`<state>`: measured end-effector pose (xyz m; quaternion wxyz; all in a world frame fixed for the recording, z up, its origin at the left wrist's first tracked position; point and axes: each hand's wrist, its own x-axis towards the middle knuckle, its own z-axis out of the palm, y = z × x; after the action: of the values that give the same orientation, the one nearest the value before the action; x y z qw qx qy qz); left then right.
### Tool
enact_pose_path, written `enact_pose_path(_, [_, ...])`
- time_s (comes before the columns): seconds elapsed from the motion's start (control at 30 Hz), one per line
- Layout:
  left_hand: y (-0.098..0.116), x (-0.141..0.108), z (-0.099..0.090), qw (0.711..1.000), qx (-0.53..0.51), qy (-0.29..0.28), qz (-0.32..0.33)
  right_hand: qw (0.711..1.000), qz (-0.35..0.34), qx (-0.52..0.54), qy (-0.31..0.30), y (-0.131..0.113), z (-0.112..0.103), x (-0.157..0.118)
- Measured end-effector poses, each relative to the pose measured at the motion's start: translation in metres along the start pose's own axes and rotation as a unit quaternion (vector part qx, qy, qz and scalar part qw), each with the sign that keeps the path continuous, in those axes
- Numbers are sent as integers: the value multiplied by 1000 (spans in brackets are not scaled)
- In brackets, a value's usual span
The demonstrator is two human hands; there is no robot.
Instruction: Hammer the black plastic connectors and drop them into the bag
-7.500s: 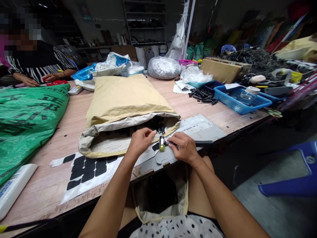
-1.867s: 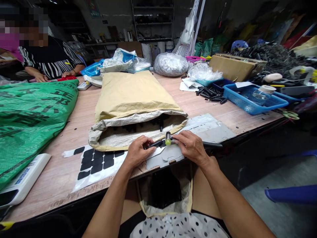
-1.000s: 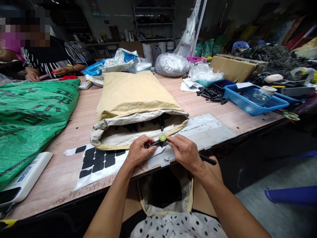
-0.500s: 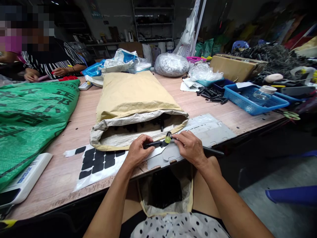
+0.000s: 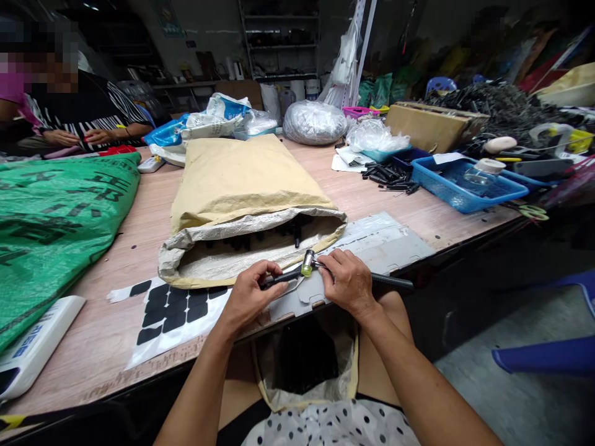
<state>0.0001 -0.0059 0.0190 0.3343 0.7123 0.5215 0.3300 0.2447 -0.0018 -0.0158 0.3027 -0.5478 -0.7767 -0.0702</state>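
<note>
My left hand pinches a thin black tube-like piece between thumb and fingers, low over the table's front edge. In my right hand is a small mallet, its metal head and yellow-green face at the end of the black piece. The mallet's black handle sticks out to the right past my fingers. I cannot tell whether the face touches the piece. Beneath lies a grey board. Left of my left hand is a white sheet with several black stickers.
A tan sack lies with its mouth towards me, dark pieces inside. Another open sack sits between my legs. At left are a green sack and white device; at right, a blue basket. A co-worker sits across.
The view has shifted, so most things appear further left. My right fingers are curled more round the mallet handle. The co-worker's hands are closer together.
</note>
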Motion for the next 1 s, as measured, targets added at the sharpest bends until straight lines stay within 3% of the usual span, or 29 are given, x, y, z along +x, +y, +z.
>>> enact_pose_path(0.07, [19, -19, -1, 998, -9, -63, -6, 1000, 1, -3, -4, 0, 0, 0])
enact_pose_path(0.13, [36, -40, 4, 985, -20, -168, -15, 1000, 3, -6, -5, 0, 0, 0])
enact_pose_path(0.23, [40, -65, 27, 956, -1, -291, -32, 1000, 5, -5, 0, -1, 0, 0])
enact_pose_path(0.33, [16, -77, 64, 946, 96, -301, -66, 1000, 4, -3, 1, -1, 0, 0])
enact_pose_path(0.43, [-17, -82, 99, 929, 153, -306, -142, 1000, 3, -5, -1, 0, 1, 0])
enact_pose_path(0.53, [-33, -82, 116, 919, 151, -325, -166, 1000, 2, -3, -1, 0, 1, 0])
enact_pose_path(0.63, [-22, -78, 103, 911, 148, -355, -152, 1000, 1, 0, 1, 0, 1, 0])
enact_pose_path(0.77, [21, -56, 48, 894, 30, -439, -79, 1000, 2, 1, 2, -1, 0, 1])
enact_pose_path(0.83, [41, -34, 20, 899, -94, -422, -71, 1000, 2, 1, 2, -1, 0, 1])
enact_pose_path(0.9, [51, -4, 2, 928, -131, -345, -45, 1000, 2, 2, 3, -1, 0, 0])
enact_pose_path(0.93, [51, 13, -1, 952, -121, -280, -30, 1000, 2, 2, 4, -1, 0, 0])
enact_pose_path(1.0, [45, 48, 4, 994, -48, -97, -20, 1000, 2, 2, 5, -1, 0, 0])
